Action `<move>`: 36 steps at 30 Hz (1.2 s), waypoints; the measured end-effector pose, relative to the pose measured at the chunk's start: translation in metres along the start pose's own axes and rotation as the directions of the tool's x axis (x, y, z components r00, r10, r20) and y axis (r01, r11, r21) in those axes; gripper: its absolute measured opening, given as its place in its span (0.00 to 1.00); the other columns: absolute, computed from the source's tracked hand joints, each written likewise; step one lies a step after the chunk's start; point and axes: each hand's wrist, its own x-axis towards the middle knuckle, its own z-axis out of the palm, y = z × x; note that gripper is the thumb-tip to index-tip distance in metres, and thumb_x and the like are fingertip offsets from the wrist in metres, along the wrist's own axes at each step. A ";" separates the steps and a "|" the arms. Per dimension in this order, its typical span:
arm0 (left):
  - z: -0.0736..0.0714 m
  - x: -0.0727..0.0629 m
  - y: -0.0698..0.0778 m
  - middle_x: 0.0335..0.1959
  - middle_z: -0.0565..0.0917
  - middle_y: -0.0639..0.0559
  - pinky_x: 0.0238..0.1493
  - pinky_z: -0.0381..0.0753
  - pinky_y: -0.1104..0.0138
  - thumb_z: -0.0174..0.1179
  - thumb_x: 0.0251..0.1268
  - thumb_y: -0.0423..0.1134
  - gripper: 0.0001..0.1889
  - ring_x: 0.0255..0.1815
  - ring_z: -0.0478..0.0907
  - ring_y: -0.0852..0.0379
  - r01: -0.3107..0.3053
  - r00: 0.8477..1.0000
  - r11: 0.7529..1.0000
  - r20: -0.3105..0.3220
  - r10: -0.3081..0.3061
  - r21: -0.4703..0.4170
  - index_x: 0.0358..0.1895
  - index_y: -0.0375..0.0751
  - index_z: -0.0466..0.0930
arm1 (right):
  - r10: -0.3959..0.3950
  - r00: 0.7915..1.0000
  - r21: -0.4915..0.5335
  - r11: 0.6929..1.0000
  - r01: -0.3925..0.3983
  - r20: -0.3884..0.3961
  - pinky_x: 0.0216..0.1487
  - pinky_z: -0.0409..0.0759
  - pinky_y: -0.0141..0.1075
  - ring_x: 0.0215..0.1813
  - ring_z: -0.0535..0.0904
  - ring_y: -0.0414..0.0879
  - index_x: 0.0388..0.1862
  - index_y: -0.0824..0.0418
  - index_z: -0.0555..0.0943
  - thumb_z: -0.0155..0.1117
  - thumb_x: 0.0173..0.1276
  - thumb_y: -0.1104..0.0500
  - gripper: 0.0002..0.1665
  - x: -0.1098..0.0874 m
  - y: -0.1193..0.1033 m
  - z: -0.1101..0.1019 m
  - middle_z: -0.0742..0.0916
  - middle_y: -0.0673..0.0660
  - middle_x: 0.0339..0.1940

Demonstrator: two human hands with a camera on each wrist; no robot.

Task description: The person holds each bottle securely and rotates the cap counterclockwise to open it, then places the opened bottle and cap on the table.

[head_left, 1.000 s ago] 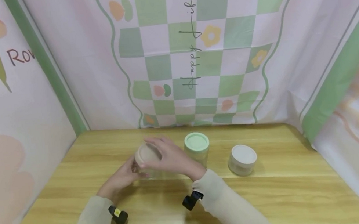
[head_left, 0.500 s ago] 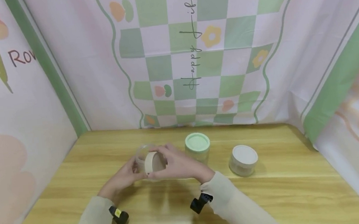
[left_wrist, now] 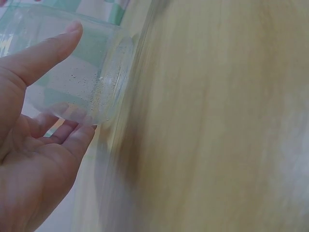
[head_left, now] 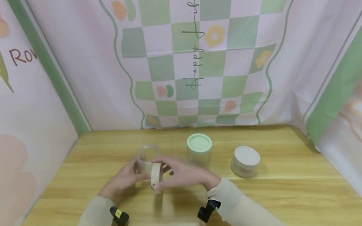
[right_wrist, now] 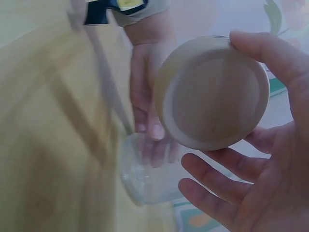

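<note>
Right hand (head_left: pixel 184 174) pinches the beige lid (head_left: pixel 155 175) by its edge, lower fingers loose; left hand (head_left: pixel 124 177) grips the clear jar (head_left: pixel 147 160), thumb one side, fingertips the other; jar's axis upright, mouth uncovered, left hand nearer; lid turned on edge, off the mouth, to its near right side, so crosswise to the jar; can't tell from here if they touch; green-lidded jar (head_left: pixel 199 148) just beyond the right hand, white-lidded jar (head_left: pixel 245 162) farther right; all over a wooden table (head_left: pixel 284 198).
</note>
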 end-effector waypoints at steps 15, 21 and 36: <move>-0.002 0.003 0.001 0.77 0.57 0.32 0.71 0.51 0.34 0.72 0.61 0.43 0.50 0.76 0.53 0.30 -0.013 1.000 1.000 0.019 0.012 0.019 0.78 0.33 0.48 | 0.040 0.996 -0.013 0.999 -0.039 0.076 0.61 0.75 0.36 0.65 0.70 0.46 0.71 0.59 0.63 0.76 0.61 0.48 0.46 0.001 0.017 0.034 0.73 0.53 0.66; -0.004 -0.001 0.001 0.76 0.57 0.32 0.70 0.51 0.33 0.69 0.64 0.41 0.46 0.75 0.53 0.29 0.001 1.000 0.999 0.018 -0.002 0.033 0.78 0.33 0.49 | 0.011 0.996 -0.121 0.993 0.000 0.093 0.61 0.73 0.34 0.61 0.71 0.40 0.73 0.63 0.61 0.78 0.59 0.47 0.52 0.006 0.023 0.046 0.74 0.54 0.64; -0.001 0.002 0.004 0.75 0.61 0.31 0.72 0.51 0.36 0.70 0.63 0.40 0.47 0.75 0.55 0.31 -0.002 1.000 0.999 0.013 0.002 0.041 0.78 0.32 0.49 | 0.053 0.999 -0.526 0.849 -0.051 -0.011 0.52 0.74 0.41 0.58 0.72 0.45 0.74 0.50 0.69 0.80 0.51 0.38 0.53 0.008 0.021 0.069 0.77 0.44 0.67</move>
